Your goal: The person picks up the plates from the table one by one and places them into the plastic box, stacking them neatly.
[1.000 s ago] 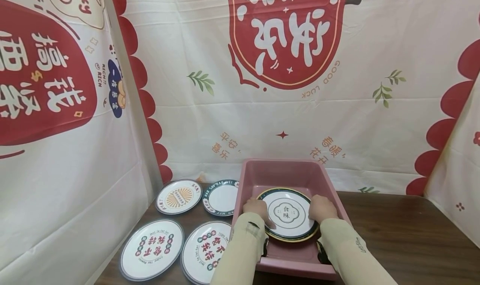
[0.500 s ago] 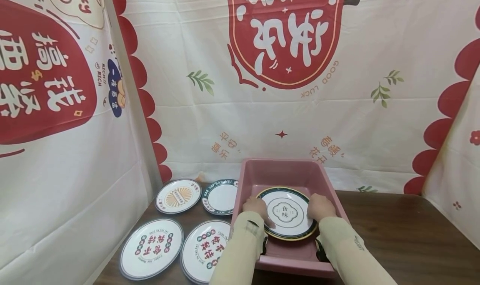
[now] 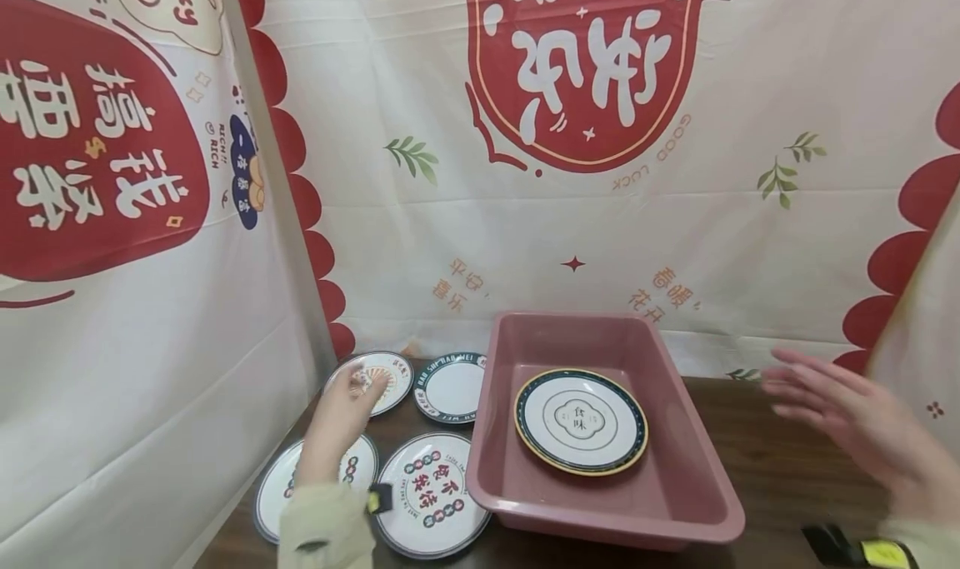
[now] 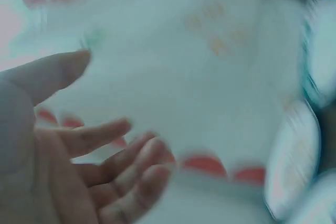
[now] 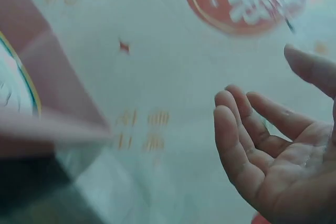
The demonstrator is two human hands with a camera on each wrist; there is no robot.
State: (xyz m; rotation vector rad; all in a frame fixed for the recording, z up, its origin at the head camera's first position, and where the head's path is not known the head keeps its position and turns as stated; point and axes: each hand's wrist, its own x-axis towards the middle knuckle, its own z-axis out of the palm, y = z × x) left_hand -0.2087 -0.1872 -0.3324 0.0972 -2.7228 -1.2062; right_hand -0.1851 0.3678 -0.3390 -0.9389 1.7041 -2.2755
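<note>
In the head view, a white plate with a dark green, yellow-edged rim [image 3: 581,421] lies flat in a pink plastic tub [image 3: 697,436]. My left hand [image 3: 341,423] is raised over the plates left of the tub, its fingers loosely bent around nothing. Beyond the tub's right side my right hand [image 3: 855,411] is lifted, fingers extended and holding nothing. The left wrist view shows the left hand [image 4: 100,150] with thumb and fingers spread apart. From the right wrist, the right hand [image 5: 278,156] appears palm up, fingers slightly bent, the tub's wall [image 5: 47,72] to its left.
Left of the tub lie a sunburst-patterned plate [image 3: 393,381], a green-rimmed plate [image 3: 453,388] and two plates with red lettering, the nearer one [image 3: 431,494] close to the tub. Printed cloth [image 3: 420,219] hangs behind and at the sides of the dark wooden table [image 3: 750,461].
Both hands have let go of the green-rimmed plate in the tub and moved out, the left one over the plates at left, the right one to the right. The plate stays in the tub.
</note>
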